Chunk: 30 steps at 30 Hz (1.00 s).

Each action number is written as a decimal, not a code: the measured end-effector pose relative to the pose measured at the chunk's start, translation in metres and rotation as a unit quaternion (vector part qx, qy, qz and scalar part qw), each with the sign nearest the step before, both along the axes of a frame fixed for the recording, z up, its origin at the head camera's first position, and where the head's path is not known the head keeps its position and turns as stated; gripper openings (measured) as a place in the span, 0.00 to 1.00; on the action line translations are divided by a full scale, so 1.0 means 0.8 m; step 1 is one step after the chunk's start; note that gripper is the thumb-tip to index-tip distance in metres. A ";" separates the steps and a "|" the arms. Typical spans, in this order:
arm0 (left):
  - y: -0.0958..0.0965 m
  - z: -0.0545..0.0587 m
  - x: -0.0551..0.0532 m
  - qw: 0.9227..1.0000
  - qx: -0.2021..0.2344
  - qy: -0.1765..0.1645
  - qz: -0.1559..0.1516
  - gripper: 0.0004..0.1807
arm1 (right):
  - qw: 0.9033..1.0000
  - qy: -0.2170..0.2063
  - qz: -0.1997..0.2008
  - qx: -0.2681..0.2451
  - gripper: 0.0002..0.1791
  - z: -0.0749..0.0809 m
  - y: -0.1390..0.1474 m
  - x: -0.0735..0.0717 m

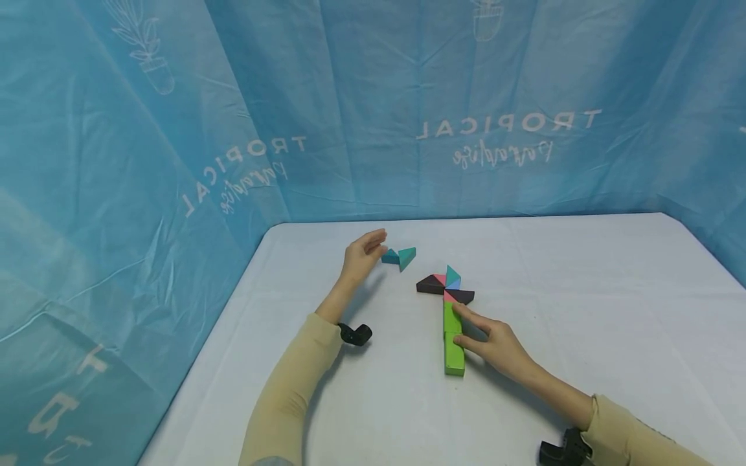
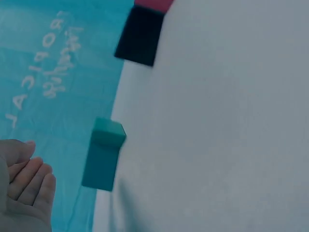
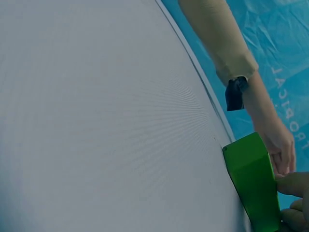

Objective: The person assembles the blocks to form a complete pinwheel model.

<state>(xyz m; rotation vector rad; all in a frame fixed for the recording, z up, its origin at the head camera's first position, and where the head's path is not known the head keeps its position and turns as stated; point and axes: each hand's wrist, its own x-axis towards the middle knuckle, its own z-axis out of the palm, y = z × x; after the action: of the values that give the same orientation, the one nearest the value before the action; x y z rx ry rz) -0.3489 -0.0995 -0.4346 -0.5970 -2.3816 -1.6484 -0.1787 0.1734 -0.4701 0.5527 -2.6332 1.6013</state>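
Two green blocks stand end to end in the head view, an upper one (image 1: 451, 318) and a lower one (image 1: 454, 355). My right hand (image 1: 495, 346) touches their right side with forefinger and thumb; in the right wrist view the thumb meets a green block (image 3: 253, 181). Above them, black blocks (image 1: 430, 285), pink pieces (image 1: 450, 296), a blue piece (image 1: 453, 284) and a teal triangle (image 1: 452, 276) form a pinwheel-like cluster. My left hand (image 1: 361, 257) hovers beside two teal blocks (image 1: 407, 257), holding nothing; the left wrist view shows its fingers (image 2: 31, 186) loosely bent.
A white-covered table (image 1: 583, 310) lies beneath everything. Blue printed cloth (image 1: 373, 129) hangs behind its far edge and along the left side. A black wrist device (image 1: 357, 334) sits at the left cuff, another black device (image 1: 562, 448) at the right.
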 end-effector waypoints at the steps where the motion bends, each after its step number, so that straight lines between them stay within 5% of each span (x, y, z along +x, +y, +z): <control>1: -0.003 -0.002 -0.003 1.000 -0.007 -0.006 0.004 0.21 | 1.000 0.000 0.001 0.000 0.36 0.000 0.000 0.000; 7: -0.003 -0.025 -0.018 0.997 -0.048 -0.053 -0.003 0.22 | 1.000 0.000 0.002 0.002 0.35 -0.001 0.001 -0.001; 12: 0.005 -0.037 -0.025 0.997 -0.060 -0.047 -0.018 0.23 | 1.000 -0.003 0.001 0.003 0.35 -0.001 0.002 -0.001; 21: 0.009 -0.045 -0.026 0.994 -0.105 -0.034 -0.011 0.20 | 1.000 0.000 0.002 0.003 0.36 -0.002 0.001 -0.002; 30: -0.004 -0.042 -0.022 0.995 -0.094 -0.017 -0.012 0.20 | 1.000 -0.002 0.001 0.003 0.35 -0.001 0.001 -0.001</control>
<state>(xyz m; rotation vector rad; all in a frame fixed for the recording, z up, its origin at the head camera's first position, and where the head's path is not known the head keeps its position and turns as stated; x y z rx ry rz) -0.3669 -0.1029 -0.4679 -0.6362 -2.5834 -1.4644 -0.1792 0.1743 -0.4707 0.5524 -2.6407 1.5978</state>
